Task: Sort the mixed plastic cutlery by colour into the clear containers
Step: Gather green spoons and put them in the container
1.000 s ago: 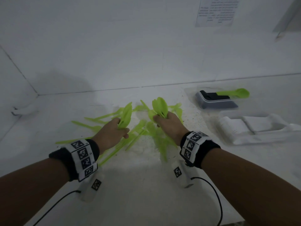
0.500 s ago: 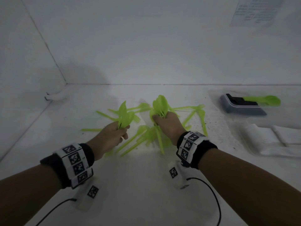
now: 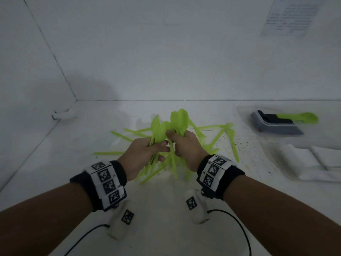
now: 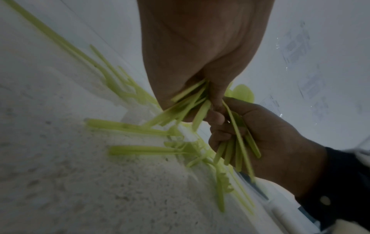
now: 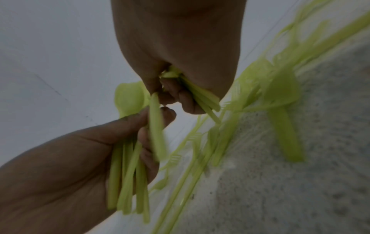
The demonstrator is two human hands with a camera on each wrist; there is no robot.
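My left hand (image 3: 145, 154) grips a bunch of lime-green plastic spoons (image 3: 158, 130) by their handles, bowls up. My right hand (image 3: 186, 145) grips a second green bunch (image 3: 179, 119) the same way. The two hands are knuckle to knuckle above the table. In the left wrist view the handles (image 4: 188, 101) stick out below my left fist, with the right hand (image 4: 260, 134) beside it. In the right wrist view the left hand (image 5: 80, 158) holds its handles (image 5: 130, 171) close under my right fist. More green cutlery (image 3: 227, 133) lies scattered on the white table beneath.
A clear container (image 3: 273, 124) at the right back holds black cutlery, with a green spoon (image 3: 302, 117) across its rim. A white container (image 3: 313, 163) lies in front of it. White walls close the back and left. A small white object (image 3: 62, 114) sits in the left corner.
Both hands have come together from about a hand's width apart, each still holding its green bunch. The head view has tilted up and to the left.
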